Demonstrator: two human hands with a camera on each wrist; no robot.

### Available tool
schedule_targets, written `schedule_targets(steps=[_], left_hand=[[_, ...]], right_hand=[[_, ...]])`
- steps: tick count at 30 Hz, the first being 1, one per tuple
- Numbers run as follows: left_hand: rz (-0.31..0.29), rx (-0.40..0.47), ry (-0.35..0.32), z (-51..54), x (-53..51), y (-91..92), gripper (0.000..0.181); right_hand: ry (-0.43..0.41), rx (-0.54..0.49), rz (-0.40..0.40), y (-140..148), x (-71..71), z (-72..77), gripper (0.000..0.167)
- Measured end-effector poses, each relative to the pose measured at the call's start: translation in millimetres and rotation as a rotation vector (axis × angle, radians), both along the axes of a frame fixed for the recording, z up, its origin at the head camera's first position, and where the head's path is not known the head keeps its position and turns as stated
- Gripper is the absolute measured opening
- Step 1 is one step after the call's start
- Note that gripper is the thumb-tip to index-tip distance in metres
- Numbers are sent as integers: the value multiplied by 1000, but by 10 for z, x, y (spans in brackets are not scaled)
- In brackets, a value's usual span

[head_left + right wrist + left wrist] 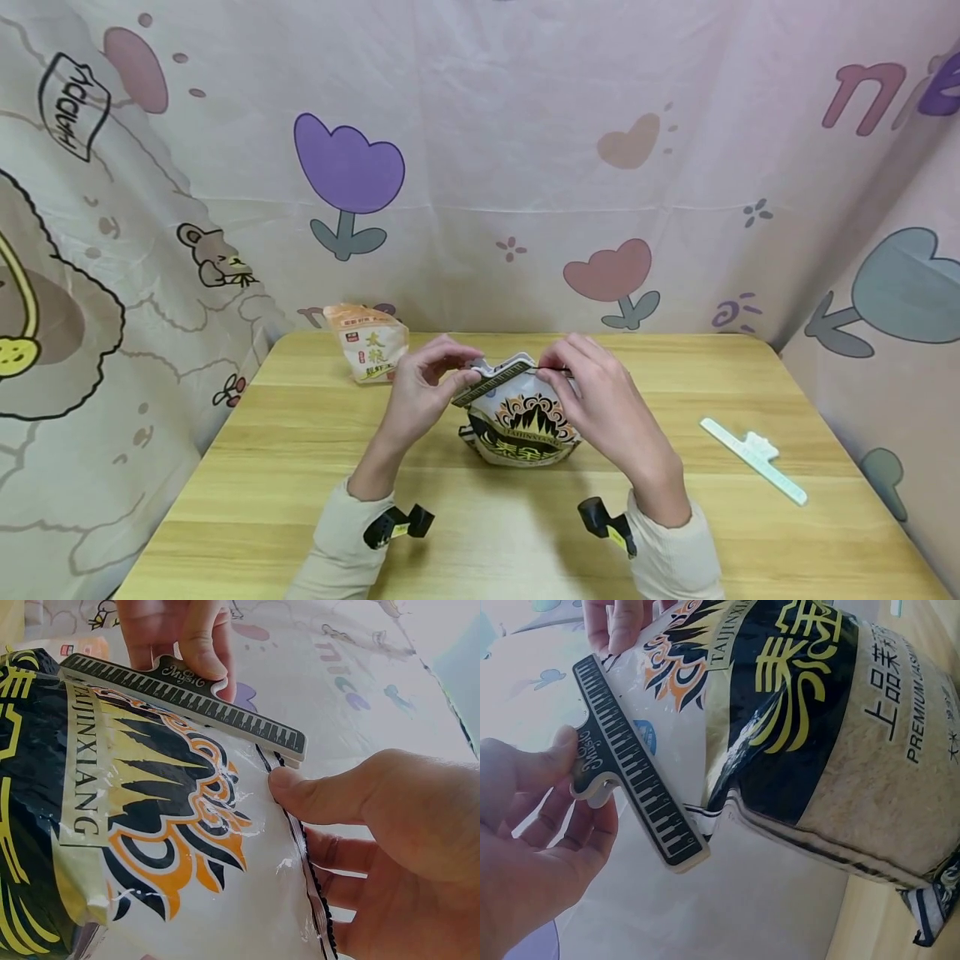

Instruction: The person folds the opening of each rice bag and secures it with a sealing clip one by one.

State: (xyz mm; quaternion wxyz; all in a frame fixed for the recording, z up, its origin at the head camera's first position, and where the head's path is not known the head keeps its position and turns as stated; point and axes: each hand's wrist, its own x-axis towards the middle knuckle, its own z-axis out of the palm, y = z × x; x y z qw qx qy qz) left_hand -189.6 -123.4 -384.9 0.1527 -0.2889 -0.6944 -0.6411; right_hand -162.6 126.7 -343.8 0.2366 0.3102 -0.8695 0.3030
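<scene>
Taijinxiang jasmine rice bag (528, 429) is at mid-table, between the hands, mouth end up. Black piano-key "Music" clip (636, 765) sits slantwise at the bag's left top corner, not parallel to the top edge (306, 862). Can't tell if its jaws have closed on the film.

Left hand (416, 396): thumb and fingers pinch the clip's handle, gap small. Right hand (600, 400): thumb and fingers nearly together on the bag's top edge, well along from the clip.

Risks, my read: at that slant the clip likely catches just a corner, leaving the right side of the mouth loose. Slick film could let it slide off if the handle's let go early. If the right pinch slips, the top could sag and the edge bunch under the bar. Rice could spill if the bag tips.

Orange-and-white Tailiang bag (367, 346) back left, mint-green clip (753, 461) far right; both well apart, low snag risk.
</scene>
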Motion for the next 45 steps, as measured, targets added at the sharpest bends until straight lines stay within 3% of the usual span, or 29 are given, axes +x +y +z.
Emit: schedule_targets(steps=[10, 27, 37, 41, 45], left_hand=[[1, 118, -2, -26, 4, 88, 21], [15, 30, -49, -25, 3, 12, 20], [-60, -27, -68, -4, -20, -50, 25], [-49, -91, -37, 35, 5, -34, 30], [42, -187, 76, 86, 71, 50, 35]], right_hand=[[0, -4, -1, -18, 1, 5, 11], [-6, -23, 11, 12, 4, -12, 11], [-24, -20, 12, 17, 11, -1, 6], [-26, -23, 5, 58, 8, 7, 5], [-32, -37, 9, 129, 1, 19, 5]])
